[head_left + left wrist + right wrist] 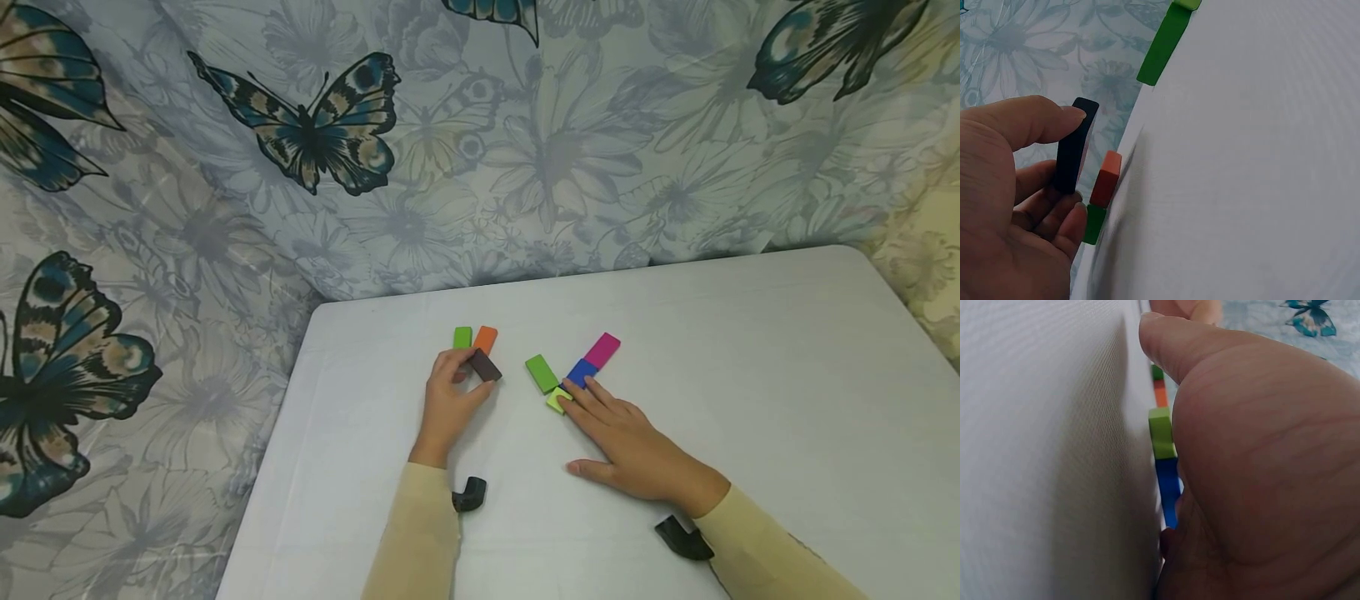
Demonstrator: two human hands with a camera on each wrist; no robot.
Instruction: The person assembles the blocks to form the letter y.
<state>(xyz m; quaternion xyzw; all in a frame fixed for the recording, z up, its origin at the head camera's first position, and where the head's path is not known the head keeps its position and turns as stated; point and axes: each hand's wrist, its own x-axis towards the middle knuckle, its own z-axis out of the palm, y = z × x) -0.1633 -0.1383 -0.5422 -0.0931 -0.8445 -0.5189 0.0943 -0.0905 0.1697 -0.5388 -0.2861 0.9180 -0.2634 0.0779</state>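
My left hand pinches a dark rectangular block between thumb and fingers; in the left wrist view the dark block appears raised off the table. Just beyond it lie a green block and an orange block. My right hand lies palm down with its fingers straight, fingertips at a yellow-green block and a blue block. A second green block slants up to the left from the yellow-green one. A magenta block continues the line past the blue one.
The blocks lie on a white-covered table. Behind its far edge hangs a grey-blue cloth with butterflies and flowers. Black wrist-worn pieces sit by both sleeves.
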